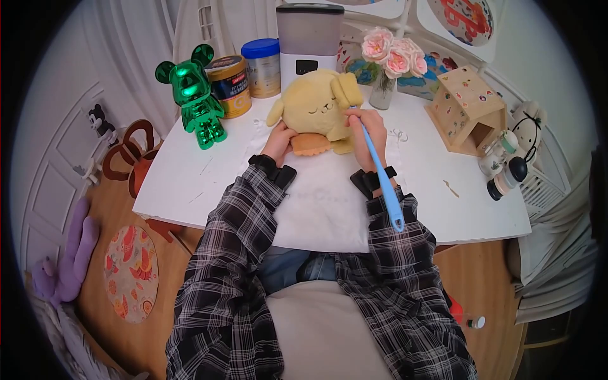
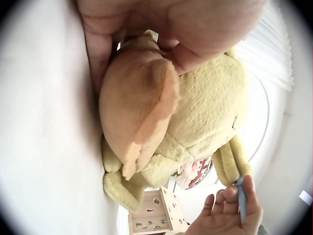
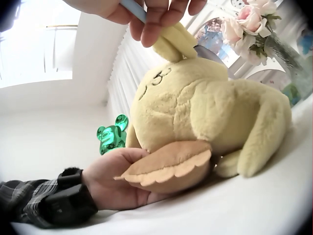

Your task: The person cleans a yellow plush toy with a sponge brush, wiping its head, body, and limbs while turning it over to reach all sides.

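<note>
Closest to you, past your plaid sleeves [image 1: 228,266], the blue brush [image 1: 382,171] runs down over your right wrist, its far end at the plush's ear. Your right hand [image 1: 367,130] has its fingers pinched around the handle; your left hand [image 1: 278,140] has its fingers curled about the tan collar of the yellow plush dog [image 1: 320,104], which lies on the white cloth [image 1: 323,209] on the table [image 1: 183,183]. Judging by this, grooming is underway at the ear, with the body and collar seemingly left. The two tins [image 1: 231,82] behind carry labels too small to read; no other writing is legible.
</note>
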